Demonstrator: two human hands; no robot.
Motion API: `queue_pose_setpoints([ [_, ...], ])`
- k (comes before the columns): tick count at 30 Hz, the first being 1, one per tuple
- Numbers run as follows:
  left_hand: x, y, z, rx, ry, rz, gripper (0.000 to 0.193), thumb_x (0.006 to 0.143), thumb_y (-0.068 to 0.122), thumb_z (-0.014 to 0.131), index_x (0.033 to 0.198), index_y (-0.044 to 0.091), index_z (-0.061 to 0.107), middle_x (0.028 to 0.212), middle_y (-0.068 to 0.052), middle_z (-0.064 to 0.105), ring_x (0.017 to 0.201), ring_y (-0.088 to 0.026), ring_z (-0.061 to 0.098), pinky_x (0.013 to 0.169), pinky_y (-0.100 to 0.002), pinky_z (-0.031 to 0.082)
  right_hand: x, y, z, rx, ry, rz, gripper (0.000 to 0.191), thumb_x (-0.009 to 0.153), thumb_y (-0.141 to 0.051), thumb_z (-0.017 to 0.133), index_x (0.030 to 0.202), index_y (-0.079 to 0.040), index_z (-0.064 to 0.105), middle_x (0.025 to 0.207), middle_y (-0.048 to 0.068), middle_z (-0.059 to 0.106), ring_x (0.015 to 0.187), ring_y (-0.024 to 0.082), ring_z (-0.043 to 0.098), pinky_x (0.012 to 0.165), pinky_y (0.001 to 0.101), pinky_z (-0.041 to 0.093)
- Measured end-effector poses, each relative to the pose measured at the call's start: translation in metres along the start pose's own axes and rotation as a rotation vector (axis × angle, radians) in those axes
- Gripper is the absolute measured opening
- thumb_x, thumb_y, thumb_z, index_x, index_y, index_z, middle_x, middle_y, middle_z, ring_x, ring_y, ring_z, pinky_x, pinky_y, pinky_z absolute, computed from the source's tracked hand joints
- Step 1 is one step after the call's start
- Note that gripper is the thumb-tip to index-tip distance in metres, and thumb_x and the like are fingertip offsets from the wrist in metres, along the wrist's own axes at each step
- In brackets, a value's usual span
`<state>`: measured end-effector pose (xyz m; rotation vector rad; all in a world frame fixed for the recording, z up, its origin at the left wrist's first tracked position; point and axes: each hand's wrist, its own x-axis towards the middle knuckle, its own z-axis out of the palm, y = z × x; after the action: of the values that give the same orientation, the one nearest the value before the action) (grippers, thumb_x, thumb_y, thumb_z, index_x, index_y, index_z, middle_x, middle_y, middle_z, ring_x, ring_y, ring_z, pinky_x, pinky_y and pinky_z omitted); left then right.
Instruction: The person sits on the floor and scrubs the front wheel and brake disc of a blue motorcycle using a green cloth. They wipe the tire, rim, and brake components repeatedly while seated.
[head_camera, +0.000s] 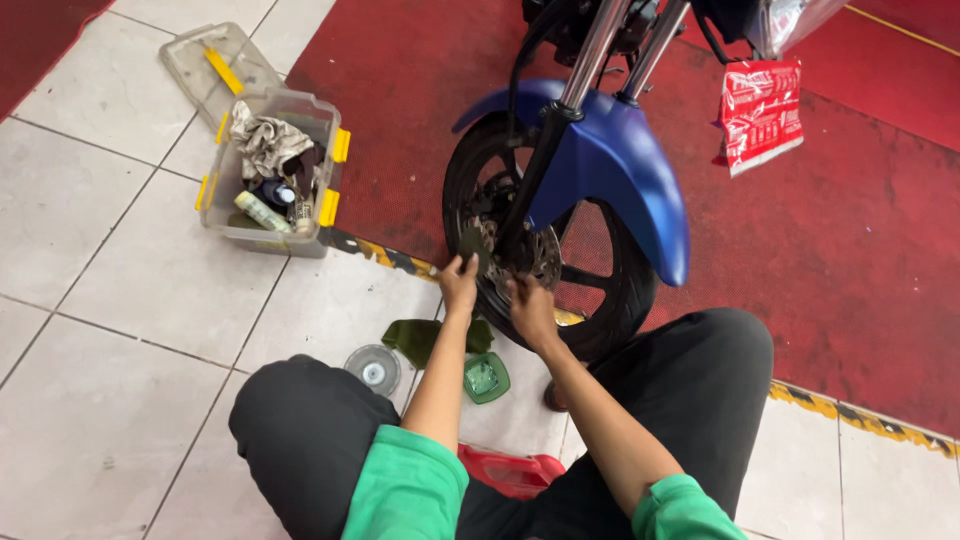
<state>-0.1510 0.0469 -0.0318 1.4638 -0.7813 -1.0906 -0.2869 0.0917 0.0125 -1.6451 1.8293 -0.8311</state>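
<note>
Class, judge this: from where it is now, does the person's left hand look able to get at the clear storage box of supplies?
Probably not without leaning: the left hand is at the front wheel, and the storage box sits apart across bare tiles, nothing between.

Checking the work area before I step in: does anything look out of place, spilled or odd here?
Nothing looks spilled or broken. The clear storage box stands open, its lid lying apart behind it on the tiles, and a dark green cloth is crumpled on the floor below the left hand. A red packet dangles off the motorcycle.
</note>
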Motion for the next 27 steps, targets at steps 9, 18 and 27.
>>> queue_pose_setpoints([
  [9, 0.013, 0.008, 0.051, 0.505, 0.032, -0.042, 0.041, 0.093, 0.036, 0.065, 0.127, 0.012, 0.069, 0.130, -0.017, 0.063, 0.123, -0.037, 0.058, 0.098, -0.056, 0.043, -0.022, -0.009, -0.047, 0.236, -0.101, 0.009, 0.033, 0.098, -0.019, 0.065, 0.124, 0.002, 0.067, 0.096, 0.018, 0.079, 0.085, 0.018, 0.077, 0.073, 0.0281, 0.058],
  [18, 0.028, 0.010, 0.071, 0.493, 0.140, 0.490, 0.027, 0.098, 0.014, 0.061, 0.117, -0.004, 0.068, 0.126, -0.015, 0.063, 0.118, -0.038, 0.061, 0.094, -0.049, 0.049, -0.065, -0.030, -0.120, 0.268, 0.028, 0.028, 0.029, 0.099, -0.017, 0.064, 0.117, 0.005, 0.070, 0.096, 0.013, 0.080, 0.082, 0.015, 0.076, 0.075, 0.0270, 0.060],
  [27, 0.029, 0.007, 0.039, 0.238, 0.265, 0.230, 0.036, 0.095, 0.013, 0.064, 0.123, -0.009, 0.064, 0.126, -0.022, 0.064, 0.118, -0.042, 0.061, 0.102, -0.046, 0.047, 0.035, -0.066, -0.008, 0.111, 0.273, -0.286, 0.032, 0.100, -0.017, 0.064, 0.122, 0.006, 0.070, 0.093, 0.022, 0.076, 0.075, 0.019, 0.073, 0.069, 0.0325, 0.056],
])
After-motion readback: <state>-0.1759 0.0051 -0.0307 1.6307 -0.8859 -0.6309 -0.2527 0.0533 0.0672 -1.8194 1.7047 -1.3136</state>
